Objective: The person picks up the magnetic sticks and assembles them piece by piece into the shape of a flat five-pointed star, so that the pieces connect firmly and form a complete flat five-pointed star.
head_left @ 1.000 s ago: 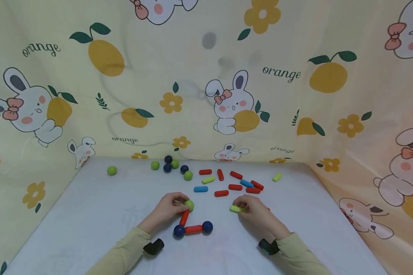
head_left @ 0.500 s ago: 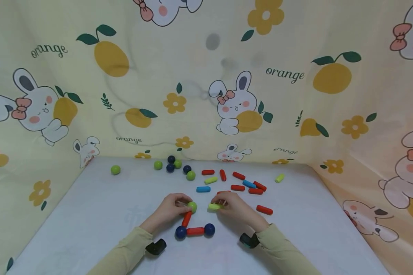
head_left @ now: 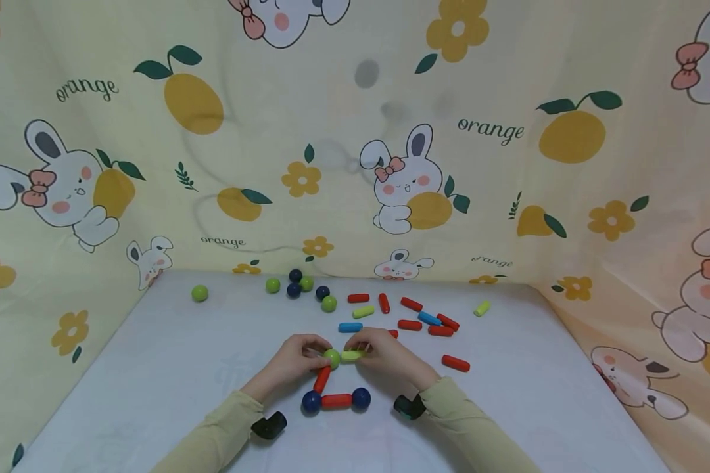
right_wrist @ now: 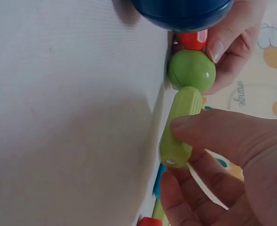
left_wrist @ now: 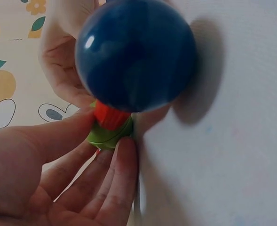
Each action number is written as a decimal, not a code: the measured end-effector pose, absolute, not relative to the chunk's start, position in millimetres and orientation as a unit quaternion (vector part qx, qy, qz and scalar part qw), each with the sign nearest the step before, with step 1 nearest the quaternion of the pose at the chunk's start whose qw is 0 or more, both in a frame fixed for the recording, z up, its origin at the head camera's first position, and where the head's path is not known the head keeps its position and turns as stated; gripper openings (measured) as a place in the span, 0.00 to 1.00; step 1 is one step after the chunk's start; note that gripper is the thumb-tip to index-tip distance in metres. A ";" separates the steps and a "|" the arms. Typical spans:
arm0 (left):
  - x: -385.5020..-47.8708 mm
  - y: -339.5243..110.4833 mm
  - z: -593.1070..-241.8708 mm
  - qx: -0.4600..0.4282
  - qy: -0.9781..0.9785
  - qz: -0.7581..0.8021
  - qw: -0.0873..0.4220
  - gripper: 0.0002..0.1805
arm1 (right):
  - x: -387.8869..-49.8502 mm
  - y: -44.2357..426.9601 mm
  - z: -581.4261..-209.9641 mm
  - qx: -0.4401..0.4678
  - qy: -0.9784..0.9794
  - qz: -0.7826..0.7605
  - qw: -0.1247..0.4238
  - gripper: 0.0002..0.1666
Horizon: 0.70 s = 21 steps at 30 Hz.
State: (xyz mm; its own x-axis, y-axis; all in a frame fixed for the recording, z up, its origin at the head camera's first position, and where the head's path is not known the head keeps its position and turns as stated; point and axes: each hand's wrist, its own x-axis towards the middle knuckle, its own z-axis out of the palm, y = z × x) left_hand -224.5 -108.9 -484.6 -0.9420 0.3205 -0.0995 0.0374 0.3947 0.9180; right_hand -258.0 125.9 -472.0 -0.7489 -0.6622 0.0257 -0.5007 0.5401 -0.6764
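My left hand (head_left: pixel 296 360) pinches a green ball (head_left: pixel 332 358), which joins the upper end of a red stick (head_left: pixel 322 380). That stick runs down to a dark blue ball (head_left: pixel 311 402); a second red stick (head_left: pixel 337 401) links it to another dark blue ball (head_left: pixel 361 399). Between thumb and fingers my right hand (head_left: pixel 388 358) holds a light green stick (head_left: pixel 352 356). In the right wrist view the tip of the light green stick (right_wrist: pixel 179 129) meets the green ball (right_wrist: pixel 192 71). A blue ball (left_wrist: pixel 136 54) partly hides the red stick (left_wrist: pixel 109 116) in the left wrist view.
Behind the hands lie loose red sticks (head_left: pixel 410 325), two blue sticks (head_left: pixel 350 327) and light green ones (head_left: pixel 363 312). Green and dark blue balls (head_left: pixel 294 290) group at the back; one green ball (head_left: pixel 199 293) sits back left. A red stick (head_left: pixel 455 363) lies right of my right hand.
My right hand has moved left with the light green stick, up to the green ball. The left hand keeps its grip on the ball.
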 end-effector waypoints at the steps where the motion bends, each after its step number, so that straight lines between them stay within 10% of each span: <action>1: -224.5 -109.0 -484.6 0.110 0.823 0.541 0.132 0.14 | -258.5 125.2 -472.6 -0.332 0.869 -0.346 0.119 0.15; 21: -244.4 -105.1 -477.5 0.121 0.839 0.502 0.171 0.15 | -264.3 127.1 -479.2 -0.301 0.868 -0.380 0.106 0.15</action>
